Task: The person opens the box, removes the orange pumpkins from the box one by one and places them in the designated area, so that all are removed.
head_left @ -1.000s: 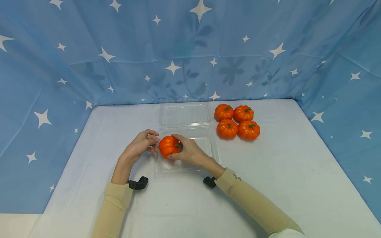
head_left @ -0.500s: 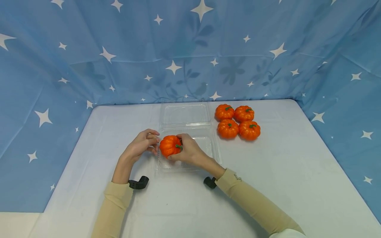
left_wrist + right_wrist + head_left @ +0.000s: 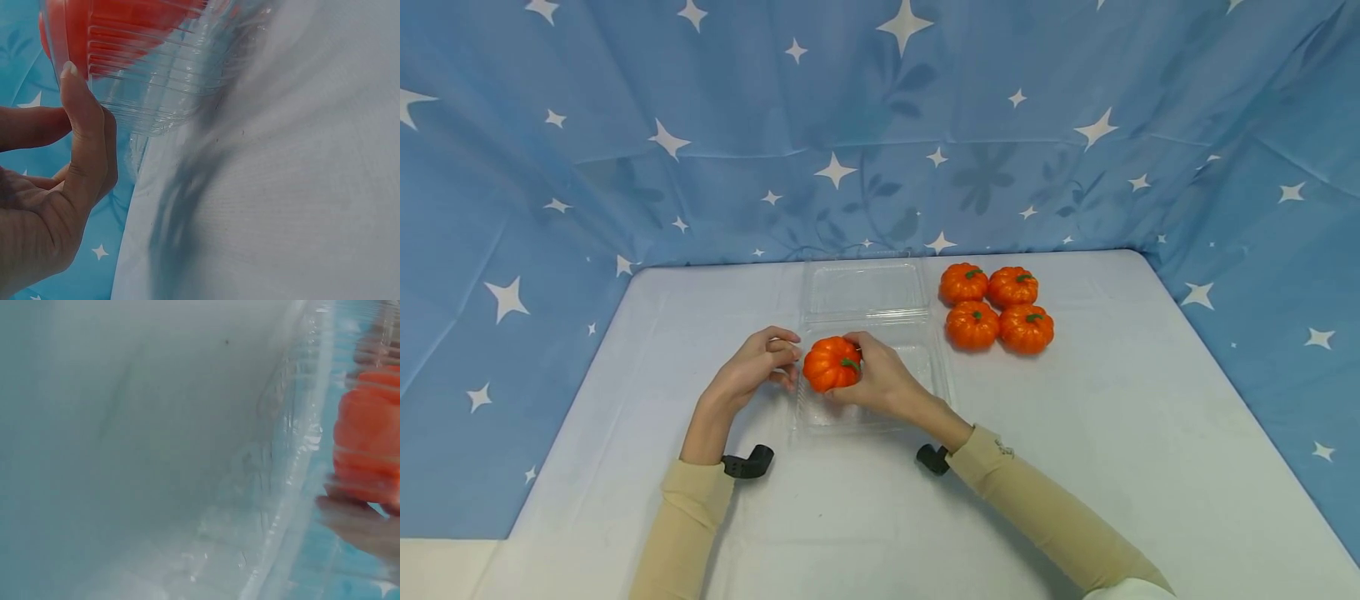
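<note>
An orange toy pumpkin [image 3: 831, 365] with a green stem is held by my right hand [image 3: 880, 379], thumb at its near side and fingers at its far side. It is over the left part of a clear plastic clamshell box [image 3: 917, 371], whose lid [image 3: 868, 287] lies folded back. Through the box's clear wall, the right wrist view shows the pumpkin [image 3: 369, 434] and fingertips [image 3: 350, 519]. My left hand [image 3: 758, 365] is beside the box's left edge, fingers loosely bent. In the left wrist view, one fingertip [image 3: 69, 70] is right at the box rim [image 3: 55, 44].
Several more orange pumpkins [image 3: 996, 312] sit in a tight group right of the lid. The white table [image 3: 1112, 433] ends at a blue star-patterned curtain [image 3: 880, 167] behind and at the sides. Black wrist cameras [image 3: 752, 462] are on both wrists.
The pumpkin in my right hand has shifted slightly right and away from me. My left hand stays in place at the box edge.
</note>
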The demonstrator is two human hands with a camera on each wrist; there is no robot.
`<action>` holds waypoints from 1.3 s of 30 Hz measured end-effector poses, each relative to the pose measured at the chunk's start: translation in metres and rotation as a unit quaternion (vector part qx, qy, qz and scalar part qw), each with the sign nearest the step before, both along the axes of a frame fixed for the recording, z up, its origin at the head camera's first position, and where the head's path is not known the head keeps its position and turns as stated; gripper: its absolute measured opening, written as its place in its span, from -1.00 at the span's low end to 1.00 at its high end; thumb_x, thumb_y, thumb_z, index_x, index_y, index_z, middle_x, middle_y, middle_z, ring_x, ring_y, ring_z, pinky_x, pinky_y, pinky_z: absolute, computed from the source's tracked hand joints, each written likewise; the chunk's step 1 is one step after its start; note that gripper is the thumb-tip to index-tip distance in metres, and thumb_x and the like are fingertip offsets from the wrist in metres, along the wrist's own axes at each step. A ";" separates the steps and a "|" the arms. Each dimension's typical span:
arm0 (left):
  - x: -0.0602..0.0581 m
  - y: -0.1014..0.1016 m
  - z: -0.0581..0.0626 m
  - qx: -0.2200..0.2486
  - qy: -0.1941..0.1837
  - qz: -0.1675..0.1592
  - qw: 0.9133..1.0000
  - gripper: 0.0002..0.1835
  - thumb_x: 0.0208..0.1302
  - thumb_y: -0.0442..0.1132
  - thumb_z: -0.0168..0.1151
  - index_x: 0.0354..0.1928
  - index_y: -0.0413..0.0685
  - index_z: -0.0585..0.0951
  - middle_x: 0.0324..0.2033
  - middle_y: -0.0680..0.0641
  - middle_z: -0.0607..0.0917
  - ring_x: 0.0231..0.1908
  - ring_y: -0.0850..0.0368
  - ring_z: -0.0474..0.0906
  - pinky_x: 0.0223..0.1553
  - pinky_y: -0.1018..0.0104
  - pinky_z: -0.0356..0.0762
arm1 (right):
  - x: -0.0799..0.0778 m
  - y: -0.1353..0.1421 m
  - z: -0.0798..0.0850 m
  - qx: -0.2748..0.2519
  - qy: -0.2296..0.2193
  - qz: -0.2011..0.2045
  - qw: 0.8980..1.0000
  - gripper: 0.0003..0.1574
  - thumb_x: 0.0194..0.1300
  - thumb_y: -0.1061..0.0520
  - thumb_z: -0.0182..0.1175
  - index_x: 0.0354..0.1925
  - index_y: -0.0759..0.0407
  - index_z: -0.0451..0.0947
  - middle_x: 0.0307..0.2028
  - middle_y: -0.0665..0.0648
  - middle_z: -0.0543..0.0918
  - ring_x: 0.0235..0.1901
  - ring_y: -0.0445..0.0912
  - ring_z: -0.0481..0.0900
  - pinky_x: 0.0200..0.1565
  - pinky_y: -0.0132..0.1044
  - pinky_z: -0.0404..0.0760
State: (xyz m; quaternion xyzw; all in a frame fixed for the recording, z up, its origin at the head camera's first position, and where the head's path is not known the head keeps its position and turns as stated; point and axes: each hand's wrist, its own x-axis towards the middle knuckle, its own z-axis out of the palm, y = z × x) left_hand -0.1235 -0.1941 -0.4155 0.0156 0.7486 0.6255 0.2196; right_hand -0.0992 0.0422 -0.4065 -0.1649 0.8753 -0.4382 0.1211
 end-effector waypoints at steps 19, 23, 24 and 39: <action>0.002 -0.005 -0.002 0.001 -0.003 0.002 1.000 -0.54 0.53 -0.38 0.00 0.33 -0.50 0.24 -0.28 -0.23 0.55 -0.45 0.08 0.57 -0.38 0.21 0.72 | 0.005 0.014 0.010 0.018 -0.002 0.011 1.000 0.03 0.10 0.02 0.58 0.42 0.28 0.36 0.27 0.23 0.60 0.19 0.07 0.61 0.25 -0.05 0.63; 0.003 -0.006 -0.001 0.001 -0.006 0.005 1.000 -0.53 0.53 -0.38 0.02 0.34 -0.51 0.23 -0.30 -0.22 0.56 -0.46 0.09 0.57 -0.40 0.23 0.71 | 0.006 0.016 0.012 0.011 -0.004 0.014 1.000 0.03 0.10 0.03 0.58 0.43 0.28 0.38 0.28 0.23 0.60 0.22 0.06 0.61 0.26 -0.05 0.61; 0.004 -0.006 -0.001 0.001 -0.006 0.005 1.000 -0.52 0.52 -0.38 0.02 0.34 -0.51 0.23 -0.31 -0.21 0.56 -0.46 0.09 0.57 -0.40 0.23 0.71 | 0.006 0.016 0.012 0.011 -0.003 0.014 1.000 0.03 0.09 0.03 0.59 0.43 0.29 0.38 0.29 0.23 0.60 0.23 0.06 0.61 0.27 -0.06 0.61; 0.001 -0.001 0.003 -0.002 0.000 -0.002 1.000 -0.53 0.51 -0.38 0.03 0.33 -0.51 0.24 -0.34 -0.14 0.53 -0.44 0.10 0.55 -0.39 0.26 0.70 | 0.015 0.044 0.032 0.014 0.009 0.014 1.000 0.04 0.11 0.01 0.58 0.44 0.32 0.37 0.31 0.24 0.58 0.28 0.10 0.58 0.28 -0.01 0.60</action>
